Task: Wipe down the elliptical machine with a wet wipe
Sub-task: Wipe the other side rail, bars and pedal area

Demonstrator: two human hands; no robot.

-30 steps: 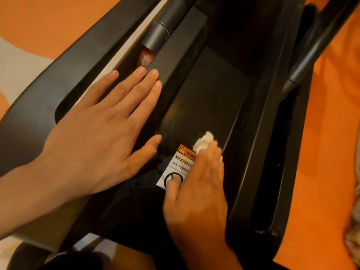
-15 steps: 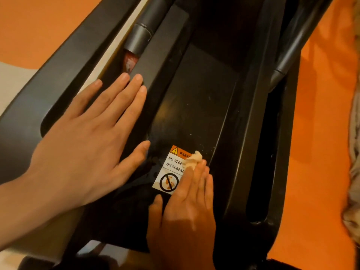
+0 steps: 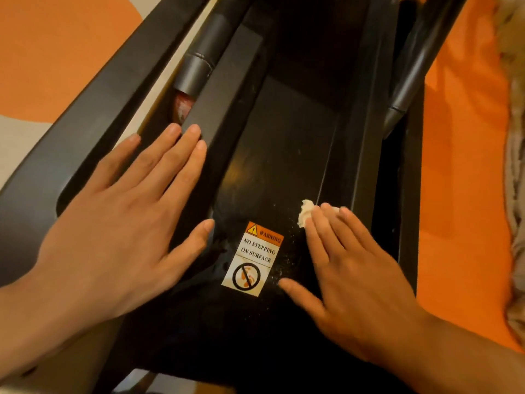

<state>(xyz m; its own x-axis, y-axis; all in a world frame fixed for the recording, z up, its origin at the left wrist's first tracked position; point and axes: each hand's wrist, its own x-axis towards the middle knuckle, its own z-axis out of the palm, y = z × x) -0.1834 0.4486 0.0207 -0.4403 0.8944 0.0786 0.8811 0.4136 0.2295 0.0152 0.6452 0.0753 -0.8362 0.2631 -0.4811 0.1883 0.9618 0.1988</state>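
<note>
The black elliptical machine (image 3: pixel 289 143) fills the middle of the view, seen from above. A warning label (image 3: pixel 254 258) reading "No stepping on surface" sits on its dark centre panel. My right hand (image 3: pixel 349 268) lies flat on that panel to the right of the label, its straight fingers pressing a small crumpled white wet wipe (image 3: pixel 306 213) against the surface near the right ridge. Only the wipe's upper left end shows past my fingertips. My left hand (image 3: pixel 125 231) rests flat with spread fingers on the machine's left side rail.
Orange floor (image 3: pixel 460 194) lies on both sides of the machine. A grey tube (image 3: pixel 203 61) runs along the left channel and a dark bar (image 3: pixel 412 75) along the right. A shaggy beige rug edge (image 3: pixel 515 137) shows at the far right.
My right hand slid with the wipe off the warning label to the right, toward the panel's right ridge. The label is now fully uncovered. My left hand stayed on the left rail.
</note>
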